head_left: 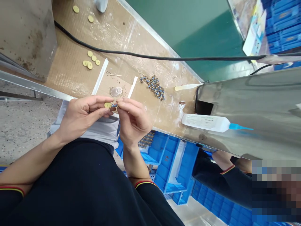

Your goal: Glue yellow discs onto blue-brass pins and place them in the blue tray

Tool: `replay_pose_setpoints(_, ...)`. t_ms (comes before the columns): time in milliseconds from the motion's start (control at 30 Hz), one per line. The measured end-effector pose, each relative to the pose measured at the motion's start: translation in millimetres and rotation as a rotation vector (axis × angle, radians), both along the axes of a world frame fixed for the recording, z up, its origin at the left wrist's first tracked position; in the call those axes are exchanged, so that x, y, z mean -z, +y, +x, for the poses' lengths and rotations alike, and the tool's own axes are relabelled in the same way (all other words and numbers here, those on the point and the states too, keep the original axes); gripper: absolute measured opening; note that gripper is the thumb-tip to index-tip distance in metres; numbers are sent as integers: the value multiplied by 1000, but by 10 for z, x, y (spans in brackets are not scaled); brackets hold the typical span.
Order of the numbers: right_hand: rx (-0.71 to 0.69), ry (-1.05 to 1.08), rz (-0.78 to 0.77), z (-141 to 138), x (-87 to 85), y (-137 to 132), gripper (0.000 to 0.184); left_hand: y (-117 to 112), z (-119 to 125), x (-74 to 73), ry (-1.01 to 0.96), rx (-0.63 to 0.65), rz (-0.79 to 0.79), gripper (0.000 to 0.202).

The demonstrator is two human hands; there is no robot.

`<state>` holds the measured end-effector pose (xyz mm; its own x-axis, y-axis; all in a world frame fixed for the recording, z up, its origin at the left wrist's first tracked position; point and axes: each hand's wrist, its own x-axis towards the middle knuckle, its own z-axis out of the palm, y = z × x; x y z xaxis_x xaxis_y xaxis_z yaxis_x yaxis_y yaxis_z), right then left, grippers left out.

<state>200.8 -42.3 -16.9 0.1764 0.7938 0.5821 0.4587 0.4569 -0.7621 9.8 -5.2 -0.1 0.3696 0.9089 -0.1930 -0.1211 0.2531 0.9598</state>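
Observation:
Between the thumb and fingers of my left hand (81, 114) is a round yellow disc (107, 105). My right hand (134, 121) pinches a small blue and metal part (114, 105) against the disc's edge; its exact kind is too small to tell. Just beyond my fingers, a small clear round dish (116, 91) sits on the cardboard-covered bench (122, 66), with thin brown bits scattered around it. A pile of similar blue and brass-coloured parts (155, 88) lies to the right. Several loose yellow discs (89, 64) rest at the upper left.
A black cable (131, 54) crosses the bench. On the right are a white bottle with a blue nozzle (207, 122), a pale spatula-like stick (188, 87) and a metal housing (258, 91). Blue crates (166, 163) stand below the bench edge. Another person's arm (222, 160) is at lower right.

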Motion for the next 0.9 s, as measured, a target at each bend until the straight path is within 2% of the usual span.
replay_pose_setpoints(100, 13, -49, 39, -15, 12, 1, 28, -30, 1, -14, 36, -1, 69, 31)
replay_pose_setpoints(267, -6, -27, 14, -18, 20, -21, 32, -44, 5, -28, 96, -5, 156, 35)
replay_pose_setpoints(600, 8, -98, 54, -9, -9, -22, 35, -58, 1, -45, 159, 9, 224, 34)
replay_pose_setpoints(900, 3, -227, 124, -1, -57, -51, 41, -104, -66, -53, 453, 47, 582, 37)
